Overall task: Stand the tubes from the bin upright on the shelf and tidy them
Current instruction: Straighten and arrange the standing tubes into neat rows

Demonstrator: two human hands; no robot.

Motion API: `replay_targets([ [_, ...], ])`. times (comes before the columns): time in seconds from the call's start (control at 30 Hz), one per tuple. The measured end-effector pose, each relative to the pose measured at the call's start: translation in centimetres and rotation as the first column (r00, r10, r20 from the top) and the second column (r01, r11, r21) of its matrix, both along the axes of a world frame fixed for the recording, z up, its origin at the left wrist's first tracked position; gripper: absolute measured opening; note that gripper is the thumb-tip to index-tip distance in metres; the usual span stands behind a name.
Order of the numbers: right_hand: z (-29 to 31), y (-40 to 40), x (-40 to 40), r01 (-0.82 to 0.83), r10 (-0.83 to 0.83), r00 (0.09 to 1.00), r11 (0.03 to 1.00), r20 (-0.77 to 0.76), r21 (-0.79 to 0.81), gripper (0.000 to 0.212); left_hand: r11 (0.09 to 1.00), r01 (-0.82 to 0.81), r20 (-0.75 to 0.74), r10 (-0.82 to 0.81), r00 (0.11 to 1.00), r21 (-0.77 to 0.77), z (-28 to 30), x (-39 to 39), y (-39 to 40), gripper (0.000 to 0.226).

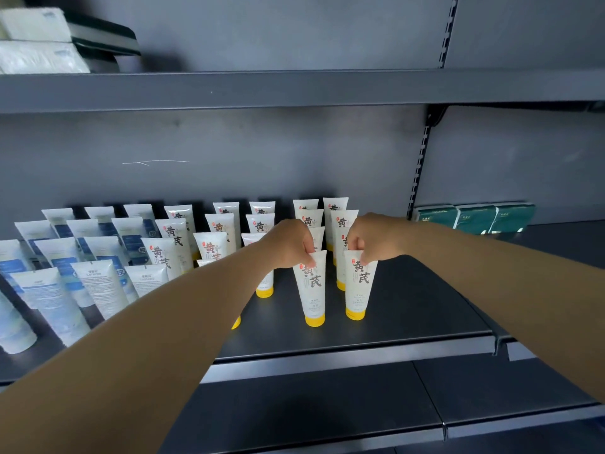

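**Shelf stock, yellow-capped tubes being stood in the front row**

Far left, upper shelf: pale wrapped packs (36, 40), stacked, beside a dark tray-like object (104, 37).

Left, middle shelf (409, 309): blue-labelled white tubes (98, 257), several rows deep, standing cap-down. The nearest ones leaned outward toward the left edge of the view.

Centre: yellow-capped white tubes (219, 231) with large dark characters, in columns running from the back panel toward the near edge, all upright on their caps. Part of this group was hidden behind the left forearm.

Centre right, front row: left hand (289, 245), fingers curled, thumb and fingertips pinching the flat crimped top of the left front tube (311, 286). That tube stood upright on its yellow cap on the shelf, nearer the front edge than the columns behind it.

Just right of it: right hand (373, 239), fingers curled downward, pinching the top edge of the right front tube (360, 283). This tube also stood cap-down on the shelf, just beside the first one and apart from it, with a slight tilt.

Right of the tubes: bare dark shelf surface.

Far right, against the back panel: dark green packs (474, 217), three side by side, on the neighbouring shelf section.
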State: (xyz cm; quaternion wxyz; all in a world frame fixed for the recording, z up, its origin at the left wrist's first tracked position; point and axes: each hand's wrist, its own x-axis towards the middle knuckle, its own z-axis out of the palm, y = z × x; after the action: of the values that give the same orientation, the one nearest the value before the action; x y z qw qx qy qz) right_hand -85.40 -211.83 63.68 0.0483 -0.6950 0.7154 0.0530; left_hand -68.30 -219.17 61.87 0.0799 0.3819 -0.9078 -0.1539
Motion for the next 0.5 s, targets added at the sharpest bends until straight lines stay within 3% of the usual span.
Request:
replay_targets([
  [0.5,-0.14,0.47,-0.15,-0.028,0.029,1.000,0.999,0.012,-0.033,0.024,0.999,0.030,0.045,-0.029,0.999,-0.020,0.10,-0.94,0.72,0.028],
])
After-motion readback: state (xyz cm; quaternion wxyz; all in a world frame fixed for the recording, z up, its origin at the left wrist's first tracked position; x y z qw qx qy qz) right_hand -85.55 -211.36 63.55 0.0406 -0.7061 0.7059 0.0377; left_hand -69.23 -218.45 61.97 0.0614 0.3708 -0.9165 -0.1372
